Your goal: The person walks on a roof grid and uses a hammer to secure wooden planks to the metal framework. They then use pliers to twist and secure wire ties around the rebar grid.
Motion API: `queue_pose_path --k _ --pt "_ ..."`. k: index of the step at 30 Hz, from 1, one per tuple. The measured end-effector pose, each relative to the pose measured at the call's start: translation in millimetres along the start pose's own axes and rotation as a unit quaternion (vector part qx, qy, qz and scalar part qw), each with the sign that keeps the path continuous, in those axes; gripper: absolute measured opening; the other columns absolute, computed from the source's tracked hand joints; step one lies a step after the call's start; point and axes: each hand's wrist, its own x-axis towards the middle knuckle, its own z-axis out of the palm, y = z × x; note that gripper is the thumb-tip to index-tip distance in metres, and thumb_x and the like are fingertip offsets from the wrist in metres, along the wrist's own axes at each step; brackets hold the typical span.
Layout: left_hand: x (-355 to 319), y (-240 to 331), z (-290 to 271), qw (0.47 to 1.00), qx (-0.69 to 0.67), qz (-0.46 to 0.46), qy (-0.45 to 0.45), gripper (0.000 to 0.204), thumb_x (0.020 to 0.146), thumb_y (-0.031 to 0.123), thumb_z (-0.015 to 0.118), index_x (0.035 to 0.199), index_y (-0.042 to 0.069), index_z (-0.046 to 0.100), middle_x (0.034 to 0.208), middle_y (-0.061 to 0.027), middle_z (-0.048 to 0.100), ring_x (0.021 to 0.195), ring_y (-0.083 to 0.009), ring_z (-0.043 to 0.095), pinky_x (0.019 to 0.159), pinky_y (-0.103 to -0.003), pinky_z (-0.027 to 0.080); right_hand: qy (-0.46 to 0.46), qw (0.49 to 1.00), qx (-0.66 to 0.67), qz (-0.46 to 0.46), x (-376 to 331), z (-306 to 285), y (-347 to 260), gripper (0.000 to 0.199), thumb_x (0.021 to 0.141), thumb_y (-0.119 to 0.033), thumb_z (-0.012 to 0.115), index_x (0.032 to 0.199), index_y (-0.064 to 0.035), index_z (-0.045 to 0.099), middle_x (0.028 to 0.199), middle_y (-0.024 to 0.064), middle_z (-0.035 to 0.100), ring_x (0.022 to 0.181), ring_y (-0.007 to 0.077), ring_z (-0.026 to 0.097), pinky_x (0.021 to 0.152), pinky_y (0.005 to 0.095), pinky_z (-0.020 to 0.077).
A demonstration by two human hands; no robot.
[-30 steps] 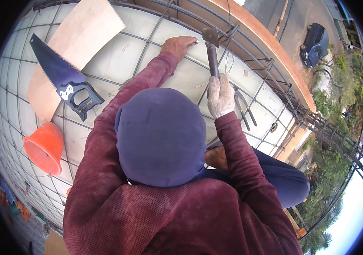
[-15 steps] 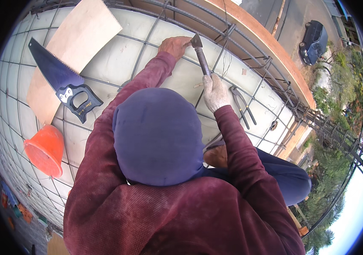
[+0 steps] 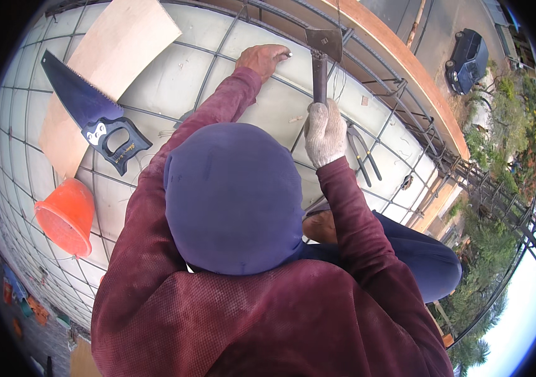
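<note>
Head view: right hand [image 3: 325, 133], gloved, upper centre, grip closed round the handle of a hammer [image 3: 321, 60], head raised near the top edge. Left hand [image 3: 263, 60], bare, lies on the rebar grid [image 3: 173, 69] just left of the hammer, fingers narrow; whether they pinch anything cannot be told. Handsaw [image 3: 95, 116] on plywood board [image 3: 108, 72] upper left; orange cone [image 3: 65, 217] at left; pliers [image 3: 363, 154] right of the glove.

gloved right hand [image 3: 325, 133] gripping hammer [image 3: 321, 58], saw [image 3: 92, 112] nearby
</note>
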Motion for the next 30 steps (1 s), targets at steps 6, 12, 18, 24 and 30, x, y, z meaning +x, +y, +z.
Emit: queue_pose_path --k 6,12,18,24,30 --pt "0.5 3.6 -1.2 1.0 0.023 -0.001 -0.004 0.018 0.095 0.029 0.064 0.107 0.019 0.074 0.104 -0.0054 0.074 0.096 -0.0305 0.068 0.085 -0.041 0.054 -0.022 0.992 -0.117 0.037 14.6 14.5 35.6 0.046 0.105 -0.045 0.042 0.104 -0.0006 0.057 0.082 0.0258 0.06 0.082 0.0464 0.06 0.073 0.0493 0.0468" --pt "-1.7 2.4 -2.3 1.0 0.005 -0.003 -0.011 0.021 0.095 0.029 0.063 0.111 0.019 0.073 0.109 -0.0061 0.073 0.098 -0.0298 0.068 0.088 -0.041 0.053 0.072 0.992 0.008 -0.099 -1.4 12.0 21.5 0.048 0.106 -0.047 0.04 0.1 -0.0018 0.057 0.064 0.0122 0.057 0.058 0.0268 0.06 0.056 0.0373 0.046" --pt "10.6 -3.2 -5.6 1.0 0.009 0.009 -0.023 0.021 0.095 0.025 0.063 0.112 0.017 0.073 0.108 -0.0072 0.073 0.1 -0.03 0.068 0.089 -0.041 0.053 0.017 0.991 -0.129 -0.013 15.3 11.7 41.9 0.047 0.105 -0.045 0.041 0.103 -0.0012 0.058 0.072 0.0196 0.06 0.07 0.0418 0.062 0.066 0.0468 0.0469" --pt "13.4 -9.6 -0.1 0.998 -0.063 0.03 0.006 0.018 0.095 0.012 0.062 0.111 0.01 0.07 0.108 -0.0113 0.072 0.095 -0.0326 0.068 0.087 -0.041 0.053 0.018 0.997 -0.076 -0.005 5.4 17.4 29.7 0.046 0.104 -0.045 0.043 0.109 -0.0019 0.057 0.082 0.0232 0.063 0.076 0.0433 0.063 0.069 0.0493 0.0481" --pt "12.8 -15.1 -47.0 0.96 0.052 0.084 0.26 0.028 0.091 0.013 0.065 0.119 0.009 0.064 0.116 -0.0098 0.067 0.116 -0.0275 0.059 0.098 -0.041 0.047 0.001 0.999 -0.042 -0.018 7.7 5.9 13.2 0.05 0.103 -0.047 0.044 0.106 0.0009 0.056 0.08 0.0232 0.063 0.077 0.0432 0.065 0.07 0.0466 0.0503"
